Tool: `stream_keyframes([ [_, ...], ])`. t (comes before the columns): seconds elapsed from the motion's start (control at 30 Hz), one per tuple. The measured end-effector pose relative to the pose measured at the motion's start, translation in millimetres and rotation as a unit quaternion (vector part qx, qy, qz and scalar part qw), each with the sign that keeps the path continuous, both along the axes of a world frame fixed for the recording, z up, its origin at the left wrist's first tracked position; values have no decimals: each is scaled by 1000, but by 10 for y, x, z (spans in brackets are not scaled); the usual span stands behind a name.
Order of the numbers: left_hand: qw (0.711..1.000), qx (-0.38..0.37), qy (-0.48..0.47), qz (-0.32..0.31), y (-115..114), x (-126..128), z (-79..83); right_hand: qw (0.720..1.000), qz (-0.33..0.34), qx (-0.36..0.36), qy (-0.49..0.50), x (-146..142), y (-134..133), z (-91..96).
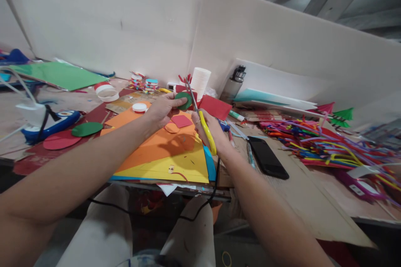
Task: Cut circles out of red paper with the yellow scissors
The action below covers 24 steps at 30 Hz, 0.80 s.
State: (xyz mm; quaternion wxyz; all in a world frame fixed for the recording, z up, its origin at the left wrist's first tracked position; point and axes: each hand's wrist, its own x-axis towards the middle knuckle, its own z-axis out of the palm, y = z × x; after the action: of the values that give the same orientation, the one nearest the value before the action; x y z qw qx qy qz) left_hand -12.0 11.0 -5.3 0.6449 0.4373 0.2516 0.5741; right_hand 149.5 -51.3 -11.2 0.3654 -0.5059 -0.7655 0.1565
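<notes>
Between the thumb and fingers of my left hand (164, 110) is a small green paper disc (183, 101). My right hand (211, 127) grips scissors with yellow handles (207, 132); their blades point up and away, close to the disc's right edge. Whether the blades touch the paper I cannot tell. Beneath my hands lie orange sheets (147, 150) and a yellow sheet (163, 169), with an orange disc (172, 127) and a red paper piece (181, 121) on top. A larger red sheet (215, 107) lies just beyond the scissors.
Left are a green oval (87, 129), a red oval (61, 139) and a blue boat-shaped object (52, 127). Stacked white cups (201, 83) stand behind. On the right are a black phone (267, 157), many pipe cleaners (319, 142) and a dark bottle (233, 84). White panels close off the back.
</notes>
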Motion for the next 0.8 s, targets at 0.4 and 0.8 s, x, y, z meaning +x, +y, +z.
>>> stream_keyframes([
  [0.4,999,-43,-6,-22,27,-28,33,999,4,-16,36,-20,-64,85],
  [0.8,999,-48,-12,-21,43,-29,19,999,-7,-35,22,-5,-25,33],
])
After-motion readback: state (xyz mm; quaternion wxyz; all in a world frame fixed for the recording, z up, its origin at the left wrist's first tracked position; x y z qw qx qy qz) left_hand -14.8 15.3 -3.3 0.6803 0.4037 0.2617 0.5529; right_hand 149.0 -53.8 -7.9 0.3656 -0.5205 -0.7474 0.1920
